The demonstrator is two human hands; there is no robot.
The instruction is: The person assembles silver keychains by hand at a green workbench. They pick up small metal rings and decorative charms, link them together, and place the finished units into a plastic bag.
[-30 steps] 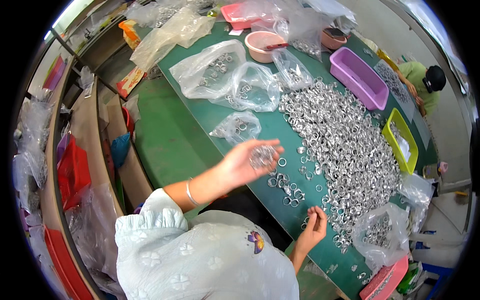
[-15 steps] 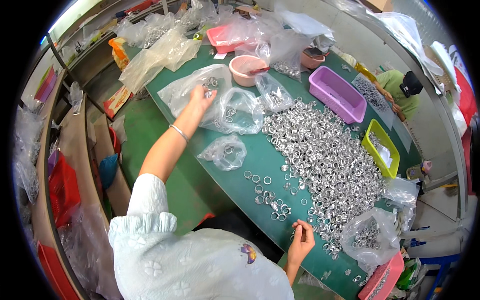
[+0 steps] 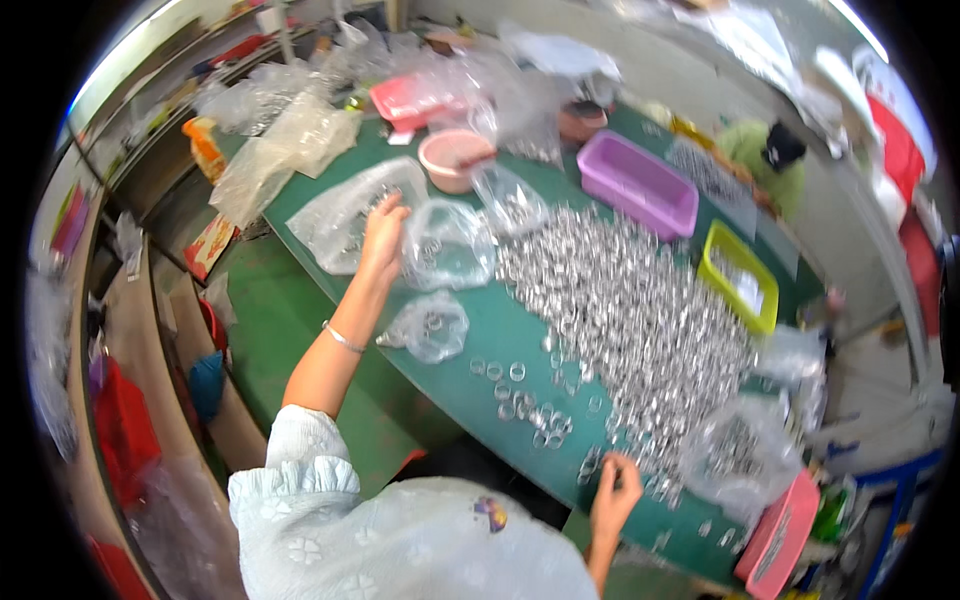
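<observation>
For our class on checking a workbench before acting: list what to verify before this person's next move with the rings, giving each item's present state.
1. Left hand at a clear bag: ok.
2. Left grip closed on the bag: cannot tell.
3. Right hand at the edge of the metal ring pile: ok.
4. Right hand holding rings: cannot tell.
5. Loose rings clear of the green table edge: ok.

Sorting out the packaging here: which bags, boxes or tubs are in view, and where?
Clear plastic bag: under the left hand, crumpled.
Small clear bag: near table edge, holding rings.
Purple tub: far side, rectangular.
Yellow tray: right, rectangular.
Pink bowl: far, round.
</observation>
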